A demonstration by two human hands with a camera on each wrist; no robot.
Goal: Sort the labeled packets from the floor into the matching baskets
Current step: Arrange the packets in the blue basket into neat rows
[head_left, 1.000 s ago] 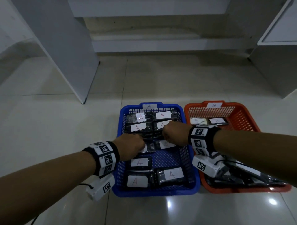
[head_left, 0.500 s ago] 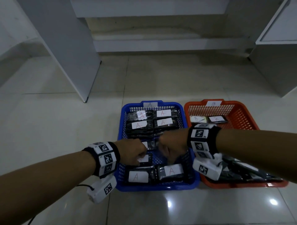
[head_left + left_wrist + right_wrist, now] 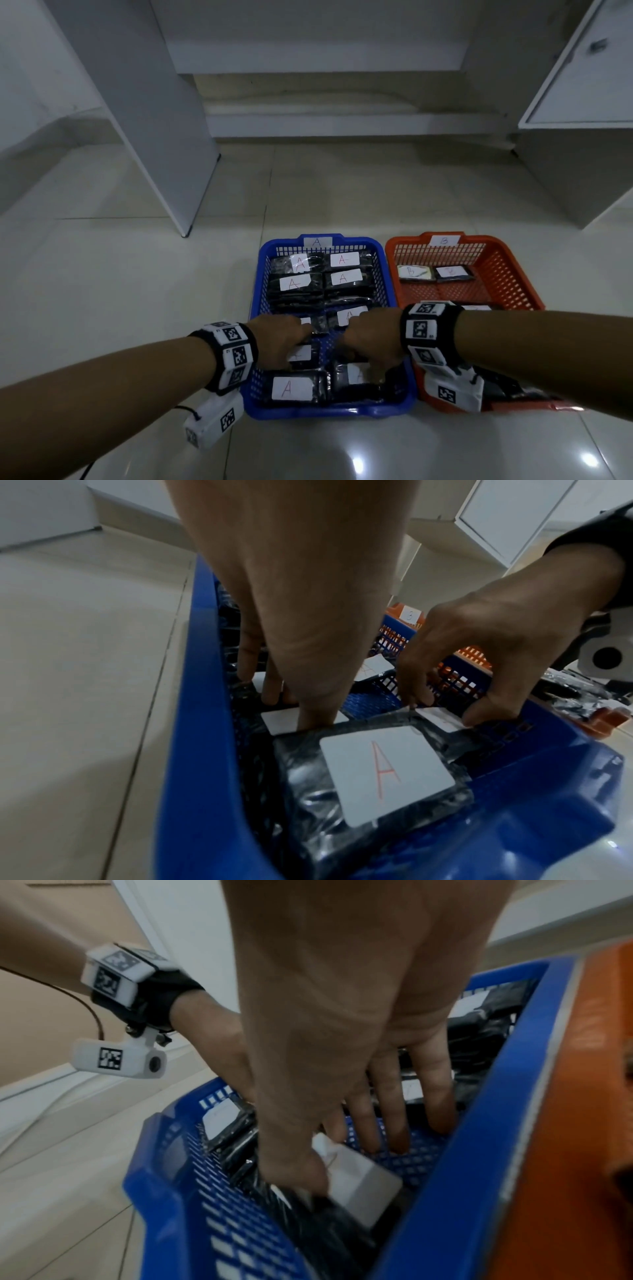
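The blue basket marked A holds several black packets with white A labels. Both hands reach into its near half. My left hand points its straight fingers down onto a middle-left packet, just beyond the near-left packet. My right hand pinches the near-right packet: the thumb lies on its label and the fingers reach down behind its far edge to the basket floor. Beside it on the right, the orange basket marked B holds B packets at its far end.
Pale glossy tiles surround the baskets. A white upright panel stands at the back left and a white cabinet at the back right, with a low step between them. More black packets lie in the orange basket's near end, under my right forearm.
Both hands have moved from the middle of the blue basket toward its near end and lower, down onto the packets. The right hand has taken hold of the near-right packet.
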